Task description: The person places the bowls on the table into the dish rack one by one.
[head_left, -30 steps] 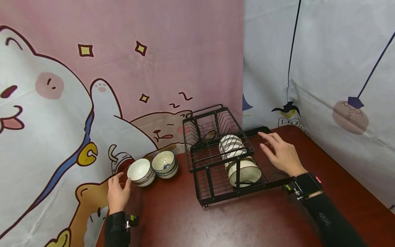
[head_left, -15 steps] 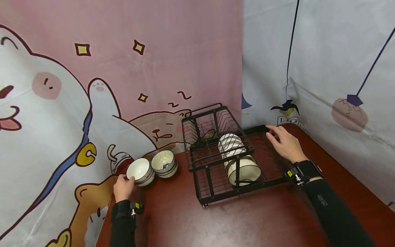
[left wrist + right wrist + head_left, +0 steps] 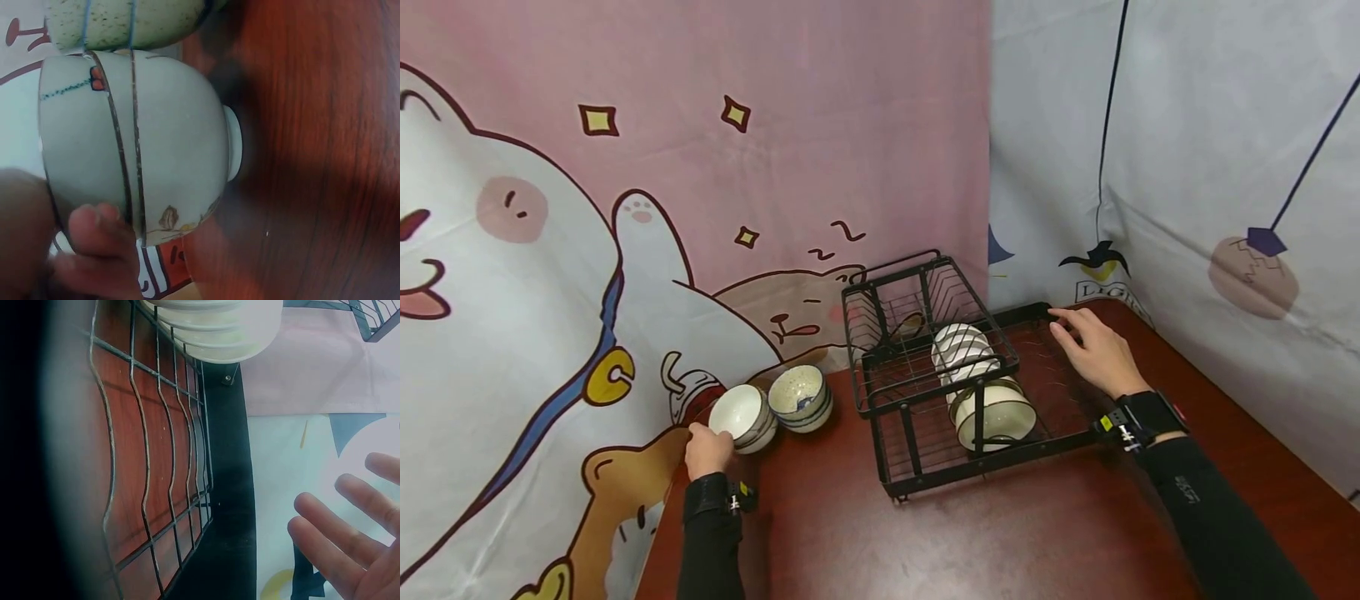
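Observation:
My left hand is at the near left side of a stack of white bowls. Thumb and fingers pinch the wall of the top bowl, close to its rim. The stack leans against a second stack of speckled, blue-banded bowls, right beside it. Over the right end of a black two-tier dish rack hovers my right hand, holding nothing. Its fingers are spread apart in the right wrist view. White bowls and a larger cream bowl with a brown rim stand on edge in the lower tier.
The rack's raised upper tier overhangs the bowls in it. A reddish-brown table carries everything. Printed cloth hangs behind the table and along its right side.
My left hand has moved right, onto the white bowl stack, and its fingers have closed on the top bowl. The right hand has shifted slightly right over the rack.

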`<state>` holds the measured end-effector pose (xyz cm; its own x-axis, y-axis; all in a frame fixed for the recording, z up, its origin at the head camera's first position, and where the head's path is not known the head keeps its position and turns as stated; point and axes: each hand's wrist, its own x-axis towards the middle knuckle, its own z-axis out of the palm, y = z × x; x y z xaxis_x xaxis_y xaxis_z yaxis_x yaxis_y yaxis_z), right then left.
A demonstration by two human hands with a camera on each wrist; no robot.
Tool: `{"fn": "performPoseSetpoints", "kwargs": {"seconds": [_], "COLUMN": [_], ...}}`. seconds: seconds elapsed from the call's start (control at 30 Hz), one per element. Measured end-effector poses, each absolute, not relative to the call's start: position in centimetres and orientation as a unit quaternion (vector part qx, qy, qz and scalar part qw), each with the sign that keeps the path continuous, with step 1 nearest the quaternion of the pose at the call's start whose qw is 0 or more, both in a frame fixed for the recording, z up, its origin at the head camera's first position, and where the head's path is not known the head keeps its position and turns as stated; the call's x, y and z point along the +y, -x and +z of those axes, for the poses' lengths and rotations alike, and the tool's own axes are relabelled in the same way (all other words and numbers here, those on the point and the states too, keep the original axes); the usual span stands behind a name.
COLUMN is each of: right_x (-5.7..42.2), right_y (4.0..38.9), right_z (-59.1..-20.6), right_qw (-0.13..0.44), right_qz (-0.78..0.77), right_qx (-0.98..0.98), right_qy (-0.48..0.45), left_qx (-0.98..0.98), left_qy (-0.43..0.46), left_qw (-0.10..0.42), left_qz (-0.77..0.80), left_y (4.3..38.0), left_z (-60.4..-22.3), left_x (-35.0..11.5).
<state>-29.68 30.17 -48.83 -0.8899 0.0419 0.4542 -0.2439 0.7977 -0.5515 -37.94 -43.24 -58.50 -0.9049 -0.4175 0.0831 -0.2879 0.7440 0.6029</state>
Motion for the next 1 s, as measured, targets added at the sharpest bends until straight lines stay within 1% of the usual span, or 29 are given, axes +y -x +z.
{"fn": "performPoseSetpoints", "kwargs": {"seconds": [0.1,0.17,0.23,0.27,0.3,0.33,0.43,0.53,0.63,0.7,0.77,0.87,1.0], "right_x": [30.0,30.0,30.0,30.0,30.0,30.1,30.4,30.8,31.3,31.6,31.6,30.8,27.8], "right_y": [29.7,29.9,29.9,29.9,29.9,30.0,29.9,29.9,30.1,30.3,30.6,31.0,31.3], "right_z": [-49.0,-49.2,-49.2,-49.1,-49.0,-48.7,-47.1,-44.3,-41.2,-39.6,-38.4,-36.8,-33.5], "right_qw": [0.229,0.23,0.228,0.227,0.226,0.225,0.229,0.241,0.254,0.255,0.239,0.188,0.108], "right_qz": [0.313,0.312,0.314,0.315,0.315,0.317,0.324,0.34,0.363,0.381,0.42,0.505,0.568], "right_qx": [-0.92,-0.92,-0.92,-0.92,-0.92,-0.919,-0.916,-0.906,-0.893,-0.886,-0.873,-0.84,-0.81], "right_qy": [-0.058,-0.059,-0.059,-0.059,-0.06,-0.06,-0.064,-0.071,-0.075,-0.071,-0.068,-0.072,-0.096], "left_qx": [-0.923,-0.924,-0.925,-0.925,-0.926,-0.924,-0.913,-0.9,-0.893,-0.889,-0.888,-0.885,-0.877], "left_qy": [-0.188,-0.18,-0.173,-0.169,-0.169,-0.169,-0.168,-0.149,-0.119,-0.109,-0.099,-0.081,-0.037], "left_qw": [0.118,0.136,0.152,0.162,0.176,0.176,0.196,0.233,0.286,0.309,0.319,0.337,0.345], "left_qz": [-0.313,-0.307,-0.303,-0.299,-0.289,-0.296,-0.315,-0.337,-0.325,-0.319,-0.315,-0.31,-0.332], "left_y": [38.9,39.3,39.0,38.6,38.1,37.2,33.9,31.0,29.9,29.6,29.5,29.4,29.1], "left_z": [-60.4,-61.4,-61.2,-60.5,-59.5,-57.7,-50.3,-42.9,-38.1,-36.0,-34.6,-33.6,-32.8], "left_x": [-45.0,-46.0,-46.2,-45.9,-45.4,-44.4,-40.3,-36.4,-34.2,-33.2,-32.4,-30.7,-27.4]}}
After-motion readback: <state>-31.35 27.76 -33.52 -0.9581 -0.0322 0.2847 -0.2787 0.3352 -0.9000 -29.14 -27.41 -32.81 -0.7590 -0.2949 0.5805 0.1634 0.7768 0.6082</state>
